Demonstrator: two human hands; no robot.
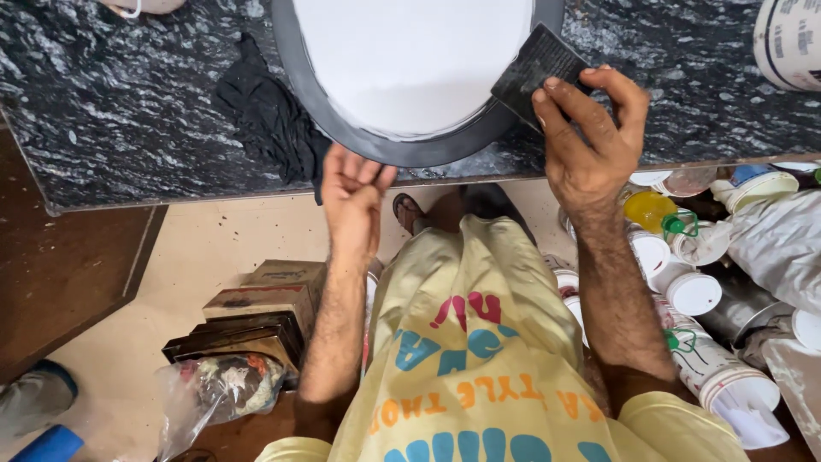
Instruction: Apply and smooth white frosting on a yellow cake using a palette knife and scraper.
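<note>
my right hand (590, 141) pinches a dark sheet of sandpaper (534, 70) between thumb and fingers, laid flat on the right side of the grey rim (359, 141) of a round white plate (410, 60), so the grit meets the edge squarely. my left hand (355, 192) has its grip closed on the near edge of that rim, fingers curled over it, which looks like a way to keep the plate from sliding or turning. the plate lies flat on a black speckled stone bench (111, 111), near its front edge. a crumpled black rag (269, 120) sits just left of the plate, close enough to reach. under the bench on the right stand many paint pots (693, 291) with white lids and a yellow bottle (650, 210); on the left, on a pale floor (205, 248), are brown boxes (261, 312) and a plastic bag (227, 385).
</note>
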